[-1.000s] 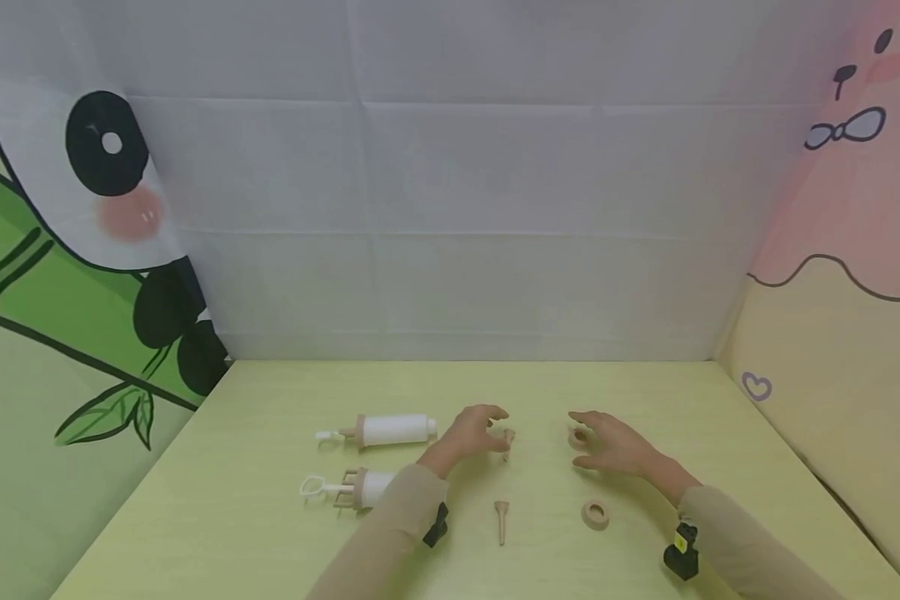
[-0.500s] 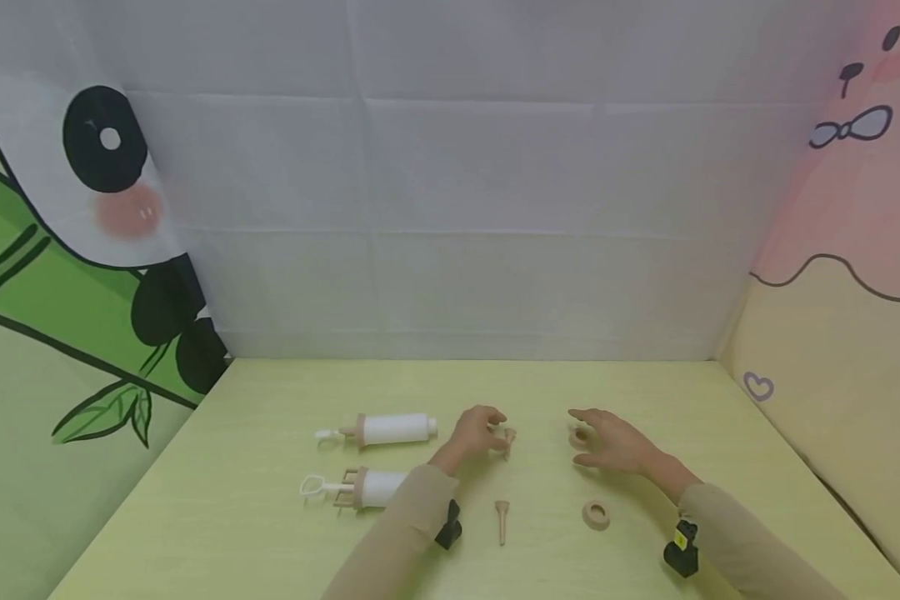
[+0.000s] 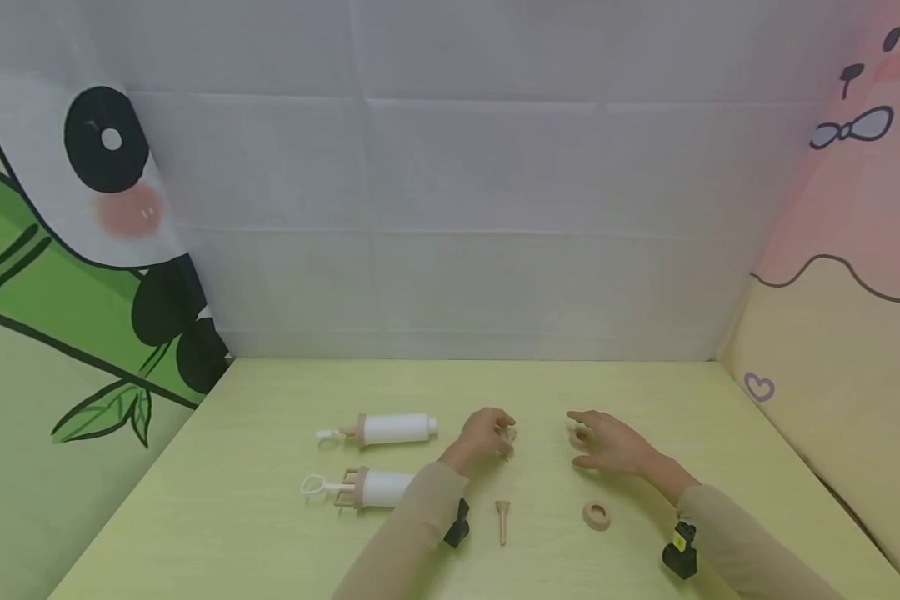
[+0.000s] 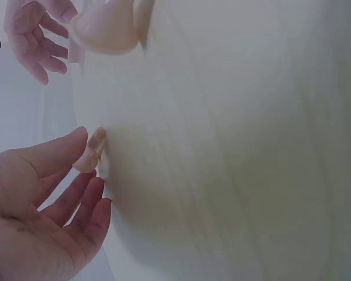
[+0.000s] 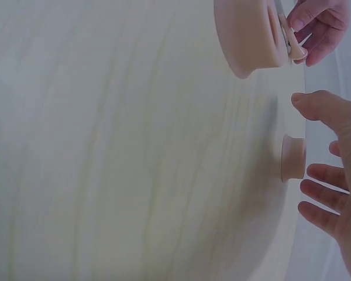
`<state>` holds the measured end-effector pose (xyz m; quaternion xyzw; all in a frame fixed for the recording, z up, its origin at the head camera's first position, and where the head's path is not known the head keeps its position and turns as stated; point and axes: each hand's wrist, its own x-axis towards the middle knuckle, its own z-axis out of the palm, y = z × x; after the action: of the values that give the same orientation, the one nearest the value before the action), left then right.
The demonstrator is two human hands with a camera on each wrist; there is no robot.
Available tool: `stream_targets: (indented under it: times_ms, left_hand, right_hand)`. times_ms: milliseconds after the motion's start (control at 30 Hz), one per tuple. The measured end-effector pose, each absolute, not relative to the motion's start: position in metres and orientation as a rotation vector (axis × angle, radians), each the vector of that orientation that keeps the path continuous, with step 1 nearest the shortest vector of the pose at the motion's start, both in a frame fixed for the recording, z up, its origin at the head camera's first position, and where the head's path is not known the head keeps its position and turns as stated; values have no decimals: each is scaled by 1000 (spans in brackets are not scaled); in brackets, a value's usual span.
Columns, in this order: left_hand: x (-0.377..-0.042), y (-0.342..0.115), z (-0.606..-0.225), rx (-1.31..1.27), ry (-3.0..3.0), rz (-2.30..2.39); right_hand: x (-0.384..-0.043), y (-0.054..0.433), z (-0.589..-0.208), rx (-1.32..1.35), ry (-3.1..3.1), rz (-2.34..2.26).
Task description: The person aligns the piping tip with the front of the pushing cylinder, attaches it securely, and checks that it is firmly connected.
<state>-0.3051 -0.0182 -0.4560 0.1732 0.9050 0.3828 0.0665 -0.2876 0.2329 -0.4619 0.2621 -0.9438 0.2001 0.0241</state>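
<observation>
My left hand (image 3: 483,435) is around the farther tan funnel-shaped piece (image 4: 90,158). In the left wrist view the thumb and fingertips lie right at its wide end, loosely curved, and in the head view the fingers partly hide it. Across from it, my right hand (image 3: 617,446) spreads thumb and fingers on either side of the farther tan ring (image 5: 293,158), with a gap to the thumb. A second funnel-shaped piece (image 3: 502,521) lies nearer on the table, and a second tan ring (image 3: 588,520) lies to its right.
Two syringe-like white cylinders, a far one (image 3: 395,429) and a near one (image 3: 381,489), lie left of the hands with tan collars and white loop handles. The left sleeve (image 3: 420,517) covers the near one's end. A white backdrop (image 3: 480,275) stands behind the yellowish table (image 3: 270,550).
My left hand has shifted slightly right, its fingers now curving further around the far funnel-shaped piece. The right hand has stayed nearly still by the far ring.
</observation>
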Motion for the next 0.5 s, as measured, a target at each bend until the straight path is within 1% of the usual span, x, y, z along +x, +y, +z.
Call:
stream_targets:
  times_ms: [500]
  left_hand:
    - [-300,-16,-456,519,2776,1178]
  right_hand:
    - [-287,233,-464,816,-2913,612]
